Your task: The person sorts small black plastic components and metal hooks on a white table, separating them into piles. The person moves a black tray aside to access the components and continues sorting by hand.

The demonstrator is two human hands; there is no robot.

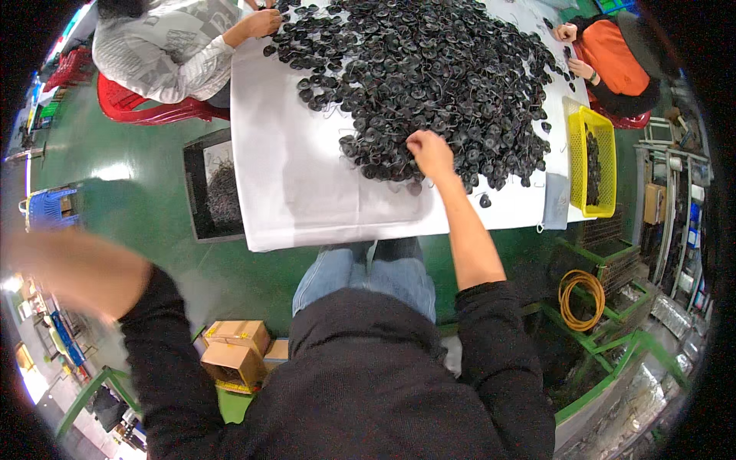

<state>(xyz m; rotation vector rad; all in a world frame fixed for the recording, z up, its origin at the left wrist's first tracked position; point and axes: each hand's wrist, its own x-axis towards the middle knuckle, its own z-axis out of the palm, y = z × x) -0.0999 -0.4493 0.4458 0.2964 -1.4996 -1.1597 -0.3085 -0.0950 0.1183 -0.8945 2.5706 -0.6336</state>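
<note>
A big heap of black round parts with thin wires (429, 69) covers the far half of a table under a white sheet (291, 176). My right hand (429, 153) reaches to the near edge of the heap, fingers curled down and closed on a few of the parts. My left forearm (69, 272) swings out to the left, blurred; its hand is lost at the picture's rim. One loose part (484, 201) lies near the table's front edge.
A black crate of dark scraps (211, 192) sits on the green floor left of the table. A yellow basket (590, 161) stands at the table's right end. Two co-workers' hands (257, 23) (567, 32) work the far corners. Cardboard boxes (234, 349) and a yellow hose coil (581, 299) lie near me.
</note>
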